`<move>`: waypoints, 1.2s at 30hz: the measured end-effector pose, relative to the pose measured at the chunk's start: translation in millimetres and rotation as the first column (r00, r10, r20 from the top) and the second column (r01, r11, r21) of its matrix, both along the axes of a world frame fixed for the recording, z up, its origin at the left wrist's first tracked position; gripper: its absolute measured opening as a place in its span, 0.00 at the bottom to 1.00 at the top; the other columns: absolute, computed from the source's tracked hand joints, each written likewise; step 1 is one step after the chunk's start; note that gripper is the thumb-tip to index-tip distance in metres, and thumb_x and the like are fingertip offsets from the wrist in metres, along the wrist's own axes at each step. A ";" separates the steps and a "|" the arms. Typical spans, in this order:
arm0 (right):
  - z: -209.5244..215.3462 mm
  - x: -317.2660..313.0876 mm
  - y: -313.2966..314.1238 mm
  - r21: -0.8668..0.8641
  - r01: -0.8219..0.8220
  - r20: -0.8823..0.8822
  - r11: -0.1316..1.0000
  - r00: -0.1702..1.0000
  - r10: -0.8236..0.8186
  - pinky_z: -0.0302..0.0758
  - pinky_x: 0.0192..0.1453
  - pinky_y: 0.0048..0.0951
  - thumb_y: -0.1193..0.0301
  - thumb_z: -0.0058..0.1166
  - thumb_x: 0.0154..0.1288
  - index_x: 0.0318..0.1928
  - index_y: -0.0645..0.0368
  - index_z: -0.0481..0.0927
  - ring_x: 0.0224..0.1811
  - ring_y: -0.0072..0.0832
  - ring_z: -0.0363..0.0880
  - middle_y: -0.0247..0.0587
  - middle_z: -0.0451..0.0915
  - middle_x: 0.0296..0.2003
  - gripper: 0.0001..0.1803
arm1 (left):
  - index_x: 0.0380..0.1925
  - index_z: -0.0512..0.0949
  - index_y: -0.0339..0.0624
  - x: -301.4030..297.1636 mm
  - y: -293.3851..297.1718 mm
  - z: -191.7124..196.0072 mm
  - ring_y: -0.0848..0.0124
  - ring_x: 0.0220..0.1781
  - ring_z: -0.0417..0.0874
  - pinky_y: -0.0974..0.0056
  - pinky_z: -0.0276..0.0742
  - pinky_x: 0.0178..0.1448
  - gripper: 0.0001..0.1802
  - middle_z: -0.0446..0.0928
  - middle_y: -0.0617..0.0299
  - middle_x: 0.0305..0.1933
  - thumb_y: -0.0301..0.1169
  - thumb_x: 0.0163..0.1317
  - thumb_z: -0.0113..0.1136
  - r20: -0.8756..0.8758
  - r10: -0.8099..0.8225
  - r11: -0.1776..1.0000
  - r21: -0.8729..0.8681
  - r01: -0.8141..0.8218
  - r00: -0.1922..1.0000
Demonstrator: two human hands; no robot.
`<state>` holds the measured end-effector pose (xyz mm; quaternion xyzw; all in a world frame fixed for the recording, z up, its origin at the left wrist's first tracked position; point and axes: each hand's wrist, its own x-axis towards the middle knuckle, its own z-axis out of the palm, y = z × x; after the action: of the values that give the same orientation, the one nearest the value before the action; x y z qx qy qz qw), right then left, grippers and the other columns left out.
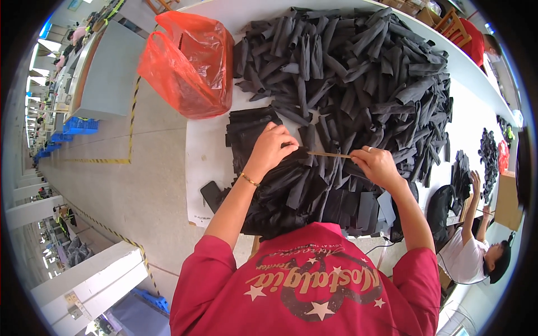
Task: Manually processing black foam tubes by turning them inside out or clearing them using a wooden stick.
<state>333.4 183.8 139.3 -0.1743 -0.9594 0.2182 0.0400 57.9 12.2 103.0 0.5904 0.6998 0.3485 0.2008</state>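
Note:
My left hand (pixel 273 147) is closed in a pinch on a black fabric piece (pixel 303 155) over the near part of the table. In my right hand (pixel 380 166) is a thin tan stick (pixel 330 154), gripped at one end between thumb and fingers. The stick lies nearly level, and its far tip meets the black fabric beside my left fingertips; whether it goes inside the piece I cannot tell. Below both hands lie layered black fabric pieces (pixel 269 196). Beyond them spreads a big heap of rolled or folded dark fabric strips (pixel 358 61).
An orange-red plastic bag (pixel 193 61) stands at the table's far left. A black phone (pixel 211 196) lies by the left edge of the white table (pixel 196 151). To the right, a person in a white shirt (pixel 465 257) sits near a dark bag (pixel 440 207) and a cardboard box (pixel 508 201).

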 end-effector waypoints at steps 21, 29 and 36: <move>-52.2 -68.6 -178.9 -0.615 0.342 -0.133 0.711 0.843 -0.521 0.73 0.33 0.43 0.77 0.53 0.65 0.39 0.66 0.75 0.32 0.55 0.78 0.60 0.78 0.28 0.05 | 0.39 0.80 0.36 79.2 -25.7 -9.6 0.67 0.24 0.81 0.63 0.81 0.32 0.13 0.79 0.60 0.27 0.36 0.65 0.63 0.922 0.167 0.631 -0.373 -0.680 -0.350; -33.7 28.2 -194.6 -0.670 0.325 0.074 0.667 0.924 -0.375 0.72 0.27 0.37 0.72 0.56 0.66 0.38 0.64 0.77 0.24 0.45 0.80 0.55 0.77 0.23 0.07 | 0.35 0.79 0.37 29.5 -31.2 -0.1 0.82 0.10 0.58 0.73 0.48 0.14 0.15 0.66 0.71 0.15 0.40 0.66 0.62 0.939 0.275 0.507 -0.326 -0.798 -0.209; -1.5 10.2 -170.1 -0.471 0.404 -0.156 0.784 0.837 -0.525 0.72 0.22 0.27 0.71 0.67 0.58 0.37 0.61 0.76 0.17 0.29 0.78 0.42 0.76 0.17 0.12 | 0.31 0.75 0.43 51.8 -9.4 -15.8 0.80 0.12 0.60 0.73 0.53 0.17 0.16 0.67 0.70 0.16 0.43 0.70 0.55 0.888 0.150 0.518 -0.445 -0.730 -0.435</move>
<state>343.6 13.7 137.9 -0.3793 -0.8002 0.4243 0.1890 109.7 2.8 87.2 -0.2331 0.3934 0.8270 0.3271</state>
